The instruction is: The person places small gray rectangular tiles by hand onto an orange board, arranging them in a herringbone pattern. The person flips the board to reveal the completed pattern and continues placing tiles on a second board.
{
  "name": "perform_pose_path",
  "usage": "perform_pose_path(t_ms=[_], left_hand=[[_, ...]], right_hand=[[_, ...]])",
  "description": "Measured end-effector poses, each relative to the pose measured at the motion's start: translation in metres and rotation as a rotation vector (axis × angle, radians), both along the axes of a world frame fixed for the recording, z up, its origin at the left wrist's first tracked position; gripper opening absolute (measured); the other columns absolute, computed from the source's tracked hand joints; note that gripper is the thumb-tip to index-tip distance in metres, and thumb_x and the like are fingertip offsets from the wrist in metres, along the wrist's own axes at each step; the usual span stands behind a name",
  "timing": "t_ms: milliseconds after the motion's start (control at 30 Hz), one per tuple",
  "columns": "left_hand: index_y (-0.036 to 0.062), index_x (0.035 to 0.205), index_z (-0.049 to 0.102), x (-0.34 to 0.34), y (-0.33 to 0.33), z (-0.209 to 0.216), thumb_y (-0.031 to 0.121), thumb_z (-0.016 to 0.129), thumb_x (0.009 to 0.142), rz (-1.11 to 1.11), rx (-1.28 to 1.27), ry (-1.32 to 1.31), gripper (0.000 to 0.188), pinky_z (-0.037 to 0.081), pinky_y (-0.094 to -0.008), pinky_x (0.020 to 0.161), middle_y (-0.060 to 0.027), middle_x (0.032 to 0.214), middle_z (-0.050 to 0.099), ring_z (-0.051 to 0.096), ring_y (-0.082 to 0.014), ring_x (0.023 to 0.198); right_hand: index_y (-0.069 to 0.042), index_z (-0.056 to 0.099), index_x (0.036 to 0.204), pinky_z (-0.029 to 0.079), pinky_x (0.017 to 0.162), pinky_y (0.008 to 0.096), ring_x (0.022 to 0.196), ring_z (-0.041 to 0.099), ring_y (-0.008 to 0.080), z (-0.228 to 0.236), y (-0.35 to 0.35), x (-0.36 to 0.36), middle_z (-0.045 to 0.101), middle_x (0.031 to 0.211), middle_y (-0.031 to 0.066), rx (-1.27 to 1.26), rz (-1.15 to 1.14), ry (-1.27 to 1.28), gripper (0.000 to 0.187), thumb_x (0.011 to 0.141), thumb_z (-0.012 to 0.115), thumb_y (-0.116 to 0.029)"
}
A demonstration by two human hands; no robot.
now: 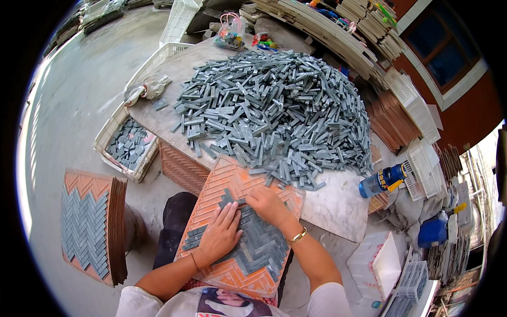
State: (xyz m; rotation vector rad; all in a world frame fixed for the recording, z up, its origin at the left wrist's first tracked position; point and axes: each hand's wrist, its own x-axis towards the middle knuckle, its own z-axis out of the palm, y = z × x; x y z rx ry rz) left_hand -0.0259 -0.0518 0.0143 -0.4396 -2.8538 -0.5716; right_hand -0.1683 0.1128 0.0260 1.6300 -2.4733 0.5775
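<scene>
An orange herringbone-grooved mould tray (240, 288) rests tilted on my lap, against the table edge. Thin grey stone strips (259, 238) fill its middle in a zigzag pattern; grooves at the far and near ends are bare. My left hand (219, 236) lies on the laid strips, fingers stretched out and together. Just right of its fingertips, my right hand (269, 207) is closed in a pinch at a small grey strip (241, 202), partly hidden by the fingers. Beyond the tray, a large heap of loose grey strips (274, 105) covers the table.
A filled tray (84, 227) tops a stack at left. A white basket (142, 171) holds grey pieces. A blue bottle (381, 180) stands at the table's right edge (338, 208). White gloves (153, 89) and a clear bag (230, 36) lie toward the back.
</scene>
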Motion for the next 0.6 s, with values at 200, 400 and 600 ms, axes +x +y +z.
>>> perform_pose_path(t_ms=[200, 400, 600], left_hand=[[-0.005, 0.128, 0.049, 0.002, -0.001, -0.001, 0.029, 0.06, 0.087, 0.0, -0.006, -0.003, 0.055, 0.026, -0.044, 0.112, -0.0198, 0.143, 0.038, 0.035, -0.0304, 0.134], [-0.0034, 0.13, 0.048, 0.001, 0.001, -0.003, 0.024, 0.063, 0.084, -0.002, 0.034, -0.022, 0.056, 0.024, -0.0441, 0.113, -0.0195, 0.143, 0.038, 0.034, -0.031, 0.135], [-0.0046, 0.132, 0.046, 0.001, 0.0, -0.007, 0.032, 0.06, 0.086, -0.005, 0.006, -0.038, 0.06, 0.023, -0.0449, 0.113, -0.0178, 0.144, 0.039, 0.033, -0.0296, 0.136]], right_hand=[[-0.005, 0.061, 0.086, 0.049, 0.073, 0.0373, 0.083, 0.059, 0.0273, 0.018, -0.004, 0.001, 0.058, 0.085, 0.0083, -0.036, -0.056, -0.173, 0.009, 0.077, 0.06, -0.007], [-0.006, 0.065, 0.089, 0.049, 0.074, 0.0371, 0.085, 0.059, 0.0274, 0.013, -0.002, -0.006, 0.059, 0.089, 0.0086, 0.128, -0.022, -0.173, 0.013, 0.077, 0.062, -0.008], [-0.005, 0.066, 0.099, 0.051, 0.07, 0.035, 0.085, 0.063, 0.0271, 0.022, 0.004, -0.012, 0.065, 0.09, 0.0095, 0.033, -0.057, -0.201, 0.02, 0.079, 0.064, -0.01]])
